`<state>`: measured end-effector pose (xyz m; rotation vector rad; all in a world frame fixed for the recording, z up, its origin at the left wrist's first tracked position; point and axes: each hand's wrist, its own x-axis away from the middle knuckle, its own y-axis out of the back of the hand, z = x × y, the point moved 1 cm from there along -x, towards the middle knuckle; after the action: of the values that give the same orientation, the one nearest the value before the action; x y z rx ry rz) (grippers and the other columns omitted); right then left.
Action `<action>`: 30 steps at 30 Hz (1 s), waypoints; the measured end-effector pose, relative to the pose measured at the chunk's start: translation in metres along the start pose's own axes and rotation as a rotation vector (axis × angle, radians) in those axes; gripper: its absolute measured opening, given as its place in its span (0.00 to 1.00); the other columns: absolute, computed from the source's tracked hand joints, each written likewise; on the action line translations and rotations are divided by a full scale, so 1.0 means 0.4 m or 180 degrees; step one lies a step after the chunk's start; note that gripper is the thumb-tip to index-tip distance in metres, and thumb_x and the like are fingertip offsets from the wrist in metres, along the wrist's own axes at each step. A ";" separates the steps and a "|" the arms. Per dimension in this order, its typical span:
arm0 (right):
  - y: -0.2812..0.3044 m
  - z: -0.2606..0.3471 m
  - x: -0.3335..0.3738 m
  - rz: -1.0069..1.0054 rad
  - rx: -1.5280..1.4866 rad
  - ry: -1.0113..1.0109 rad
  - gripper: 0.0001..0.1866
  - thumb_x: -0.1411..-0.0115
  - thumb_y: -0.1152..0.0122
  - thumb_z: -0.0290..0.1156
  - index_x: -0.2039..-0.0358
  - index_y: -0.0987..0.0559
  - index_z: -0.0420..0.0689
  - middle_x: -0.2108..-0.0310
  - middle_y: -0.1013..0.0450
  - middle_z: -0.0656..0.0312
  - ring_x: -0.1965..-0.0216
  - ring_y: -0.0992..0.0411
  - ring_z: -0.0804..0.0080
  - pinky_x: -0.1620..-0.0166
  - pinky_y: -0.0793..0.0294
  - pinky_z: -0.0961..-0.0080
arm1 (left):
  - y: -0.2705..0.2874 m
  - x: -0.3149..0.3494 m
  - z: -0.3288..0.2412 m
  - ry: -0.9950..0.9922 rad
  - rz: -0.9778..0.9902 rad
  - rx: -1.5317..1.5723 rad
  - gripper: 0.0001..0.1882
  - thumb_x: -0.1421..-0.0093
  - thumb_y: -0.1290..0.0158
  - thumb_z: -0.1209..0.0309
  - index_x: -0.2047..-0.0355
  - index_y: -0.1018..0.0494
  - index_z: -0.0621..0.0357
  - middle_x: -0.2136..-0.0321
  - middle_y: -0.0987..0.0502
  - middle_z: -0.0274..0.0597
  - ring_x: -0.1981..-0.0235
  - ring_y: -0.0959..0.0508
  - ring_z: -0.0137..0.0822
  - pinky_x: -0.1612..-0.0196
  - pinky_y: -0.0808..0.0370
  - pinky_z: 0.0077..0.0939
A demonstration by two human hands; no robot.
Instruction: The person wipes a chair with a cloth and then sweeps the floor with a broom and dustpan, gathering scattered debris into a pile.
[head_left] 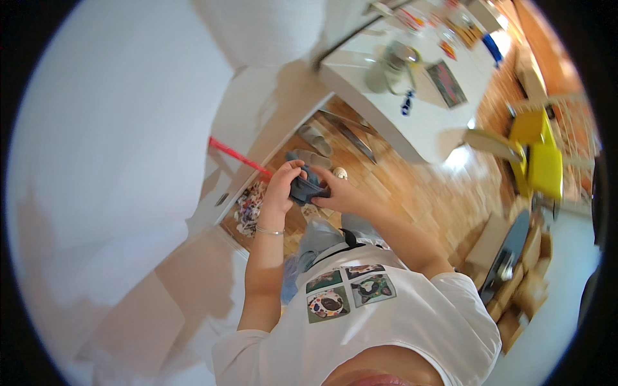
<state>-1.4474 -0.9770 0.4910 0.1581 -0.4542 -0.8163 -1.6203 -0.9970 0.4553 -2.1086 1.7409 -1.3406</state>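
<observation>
Between my two hands is a small piece of dark blue-grey cloth (306,188), folded and bunched; its exact kind I cannot make out. On its left side my left hand (280,185) is closed round the cloth, with a thin bracelet (269,231) at the wrist. My right hand (338,193) grips the opposite edge between thumb and fingers. A narrow end of the cloth sticks up past the left fingers. Both hands are in front of my waist, above the wooden floor.
A red pole (237,156) leans near my left hand, beside a multicoloured shaggy heap (250,209). Slippers (314,140) lie beyond. A white table (360,71) bears a jug (391,67) and clutter. At right are a yellow chair (544,168) and cardboard boxes (489,241).
</observation>
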 end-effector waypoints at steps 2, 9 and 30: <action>0.006 -0.055 0.047 -0.0140 0.0320 -0.0120 0.21 0.48 0.42 0.32 0.53 0.29 0.43 0.70 0.26 0.48 0.68 0.26 0.53 0.62 0.29 0.64 | -0.042 -0.007 0.045 0.0088 0.0483 -0.0111 0.09 0.42 0.55 0.76 0.60 0.33 0.61 0.73 0.30 0.36 0.70 0.29 0.26 0.65 0.31 0.16; 0.111 -0.134 0.287 -0.1809 -0.0090 -0.0573 0.10 0.43 0.51 0.28 0.63 0.24 0.42 0.73 0.25 0.51 0.71 0.26 0.60 0.67 0.28 0.68 | -0.247 -0.015 0.158 -0.0469 0.1008 -0.2082 0.10 0.40 0.51 0.71 0.60 0.32 0.61 0.71 0.30 0.35 0.70 0.30 0.23 0.67 0.31 0.16; 0.556 -0.691 1.120 -0.4229 -0.3188 0.0341 0.10 0.36 0.53 0.32 0.65 0.24 0.42 0.68 0.25 0.63 0.69 0.27 0.77 0.64 0.26 0.81 | -0.872 0.141 0.827 0.0150 0.2118 -0.1763 0.11 0.37 0.53 0.69 0.63 0.26 0.64 0.71 0.26 0.27 0.70 0.30 0.18 0.67 0.32 0.15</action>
<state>-0.9081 -1.1642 0.4602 -0.4955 0.2896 -2.2225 -1.1425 -1.0682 0.4835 -1.4142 2.7253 -0.7799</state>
